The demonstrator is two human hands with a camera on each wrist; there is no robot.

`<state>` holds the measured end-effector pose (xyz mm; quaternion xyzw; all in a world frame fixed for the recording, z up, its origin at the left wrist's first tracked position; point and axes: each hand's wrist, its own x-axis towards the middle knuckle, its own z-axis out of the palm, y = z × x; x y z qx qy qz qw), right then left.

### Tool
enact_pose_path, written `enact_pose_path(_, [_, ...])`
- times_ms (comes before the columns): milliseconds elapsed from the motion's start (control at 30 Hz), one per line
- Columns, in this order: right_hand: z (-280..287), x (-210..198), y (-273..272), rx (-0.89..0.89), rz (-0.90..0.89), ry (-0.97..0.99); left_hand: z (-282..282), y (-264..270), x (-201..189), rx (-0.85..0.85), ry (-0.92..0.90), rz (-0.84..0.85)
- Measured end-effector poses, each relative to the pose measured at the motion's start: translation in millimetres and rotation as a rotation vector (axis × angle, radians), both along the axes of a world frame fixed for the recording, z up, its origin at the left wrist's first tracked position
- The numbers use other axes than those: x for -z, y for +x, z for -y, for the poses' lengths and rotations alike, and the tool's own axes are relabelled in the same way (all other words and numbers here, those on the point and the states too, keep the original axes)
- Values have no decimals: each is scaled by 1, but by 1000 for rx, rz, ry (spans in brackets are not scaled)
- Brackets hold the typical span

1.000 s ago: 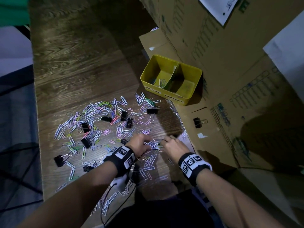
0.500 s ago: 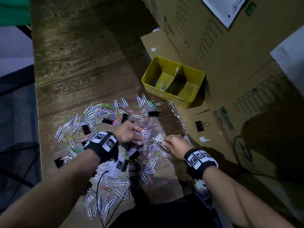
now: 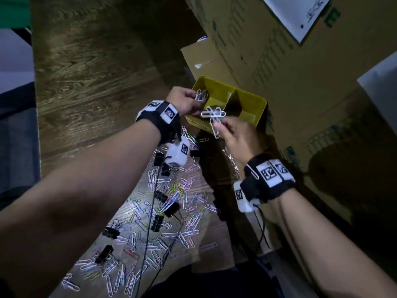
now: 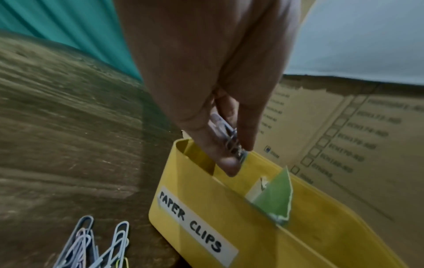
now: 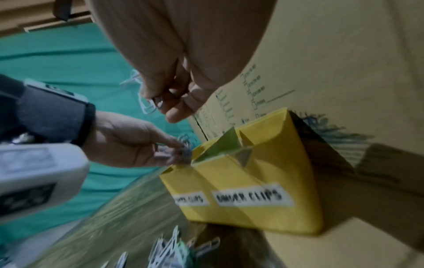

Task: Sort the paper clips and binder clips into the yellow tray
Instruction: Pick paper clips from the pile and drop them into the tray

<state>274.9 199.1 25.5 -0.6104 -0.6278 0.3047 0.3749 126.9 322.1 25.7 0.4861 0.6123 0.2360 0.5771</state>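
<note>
- The left hand (image 3: 182,102) pinches a small bunch of paper clips (image 3: 200,95) between thumb and fingertips, right over the near corner of the yellow tray (image 3: 256,104); the left wrist view shows the bunch just above the compartment labelled "PAPER CLIPS".
- The right hand (image 3: 235,134) pinches a second bunch (image 3: 213,117), the clips fanned out crosswise, just in front of the tray's near wall and close to the green divider (image 4: 274,199).
- Both loads look ready to drop, so I judge this a delivery step, with neither bunch let go yet.
- What already lies inside the tray cannot be told: the hands cover the left compartment (and the right one, labelled for binder clips, shows only bare yellow where visible).
- Most of the work remains. A wide scatter of loose clips (image 3: 189,233) in white, pink, yellow and green covers the wooden table (image 3: 86,82) below the arms.
- Several black binder clips (image 3: 158,222) lie among them, none in either hand, so that half of the sort seems barely begun.
- One stray clip is hooked on the right wristband (image 3: 268,177) (easy to overlook later).
- The tray stands against the cardboard boxes (image 3: 300,61), at the table's far right.
</note>
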Motion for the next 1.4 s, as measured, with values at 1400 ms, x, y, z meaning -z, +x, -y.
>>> enact_pose_path(1400, [152, 92, -63, -913, 250, -1151, 282, -123, 50, 1308, 210, -922])
